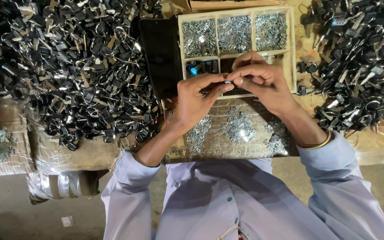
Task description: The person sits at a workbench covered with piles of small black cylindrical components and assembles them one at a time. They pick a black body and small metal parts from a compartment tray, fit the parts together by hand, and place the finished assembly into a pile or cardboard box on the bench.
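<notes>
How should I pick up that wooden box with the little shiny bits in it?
Probably by the two short side walls of the wooden tray, one hand on each, lifting level. It is open-topped and its compartments hold loose metal parts, so tilting would spill them. The right wall is bare; a black slab lies against the left one.

Shiny metal clips (pixel 238 124) lie on worn wood board (pixel 227 149); tray (pixel 292 49) pale wood.

We count two hands, left (pixel 196 100) and right (pixel 258 82), pinching one small metal part (pixel 227 82). One wooden tray (pixel 292 49) shows perhaps six compartments, partly hidden. Two heaps of black padlocks (pixel 76 66) flank it, and three little piles of silver pieces (pixel 238 125) lie below.
</notes>
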Action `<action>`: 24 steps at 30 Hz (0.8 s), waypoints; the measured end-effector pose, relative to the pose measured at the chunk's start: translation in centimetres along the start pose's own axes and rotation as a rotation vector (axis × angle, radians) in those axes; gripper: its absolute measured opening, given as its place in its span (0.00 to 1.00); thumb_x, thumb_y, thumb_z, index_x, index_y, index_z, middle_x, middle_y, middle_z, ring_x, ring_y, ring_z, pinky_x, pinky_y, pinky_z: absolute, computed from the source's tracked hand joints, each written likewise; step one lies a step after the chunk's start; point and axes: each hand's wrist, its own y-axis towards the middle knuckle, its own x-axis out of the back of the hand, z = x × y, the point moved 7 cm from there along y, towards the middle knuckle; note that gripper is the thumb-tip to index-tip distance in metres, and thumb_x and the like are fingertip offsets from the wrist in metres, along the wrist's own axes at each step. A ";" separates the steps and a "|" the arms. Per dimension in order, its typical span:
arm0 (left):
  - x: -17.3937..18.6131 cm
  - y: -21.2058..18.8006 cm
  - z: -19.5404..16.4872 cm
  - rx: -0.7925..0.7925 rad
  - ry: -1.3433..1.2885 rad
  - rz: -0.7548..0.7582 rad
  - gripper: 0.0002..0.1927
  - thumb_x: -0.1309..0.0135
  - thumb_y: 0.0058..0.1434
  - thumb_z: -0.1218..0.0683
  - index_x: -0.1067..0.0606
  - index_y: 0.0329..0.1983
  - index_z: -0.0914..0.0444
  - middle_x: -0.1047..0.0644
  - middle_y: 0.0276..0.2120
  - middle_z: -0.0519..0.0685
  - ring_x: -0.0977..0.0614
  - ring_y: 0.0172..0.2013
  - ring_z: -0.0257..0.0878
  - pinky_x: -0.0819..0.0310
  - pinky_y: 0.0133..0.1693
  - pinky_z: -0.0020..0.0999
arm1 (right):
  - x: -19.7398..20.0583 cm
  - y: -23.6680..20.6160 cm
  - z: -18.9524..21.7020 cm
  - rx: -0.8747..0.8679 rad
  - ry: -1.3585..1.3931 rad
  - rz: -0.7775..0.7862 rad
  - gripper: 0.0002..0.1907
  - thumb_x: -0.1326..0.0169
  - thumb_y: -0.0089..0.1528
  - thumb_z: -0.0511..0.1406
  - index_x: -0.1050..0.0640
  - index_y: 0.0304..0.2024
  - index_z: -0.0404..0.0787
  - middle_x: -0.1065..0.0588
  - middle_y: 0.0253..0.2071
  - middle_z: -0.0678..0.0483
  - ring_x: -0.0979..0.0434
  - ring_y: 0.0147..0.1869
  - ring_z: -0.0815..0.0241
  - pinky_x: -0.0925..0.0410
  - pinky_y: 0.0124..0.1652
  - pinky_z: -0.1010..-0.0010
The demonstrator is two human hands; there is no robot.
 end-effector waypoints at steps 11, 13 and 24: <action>-0.1 0.0 -0.1 -0.026 -0.037 0.007 0.10 0.34 0.62 0.58 0.17 0.47 0.63 0.15 0.38 0.50 0.12 0.37 0.33 0.16 0.37 0.26 | -0.3 0.1 -0.2 -0.084 -0.091 0.043 0.09 0.45 0.69 0.24 0.18 0.49 0.37 0.31 0.53 0.56 0.28 0.53 0.68 0.30 0.47 0.76; -0.1 0.0 0.2 0.001 -0.001 0.016 0.10 0.33 0.61 0.58 0.17 0.46 0.62 0.14 0.38 0.50 0.12 0.35 0.33 0.17 0.36 0.26 | -0.2 0.2 0.0 -0.061 -0.135 0.072 0.10 0.46 0.69 0.24 0.18 0.50 0.37 0.30 0.52 0.56 0.28 0.51 0.68 0.31 0.44 0.77; 0.2 0.0 -0.1 -0.039 -0.053 -0.047 0.13 0.35 0.63 0.62 0.19 0.52 0.62 0.16 0.46 0.51 0.12 0.43 0.36 0.14 0.42 0.27 | 0.8 0.3 0.4 0.141 -1.210 -0.042 0.10 0.31 0.58 0.35 0.16 0.42 0.42 0.28 0.43 0.52 0.32 0.51 0.51 0.38 0.51 0.60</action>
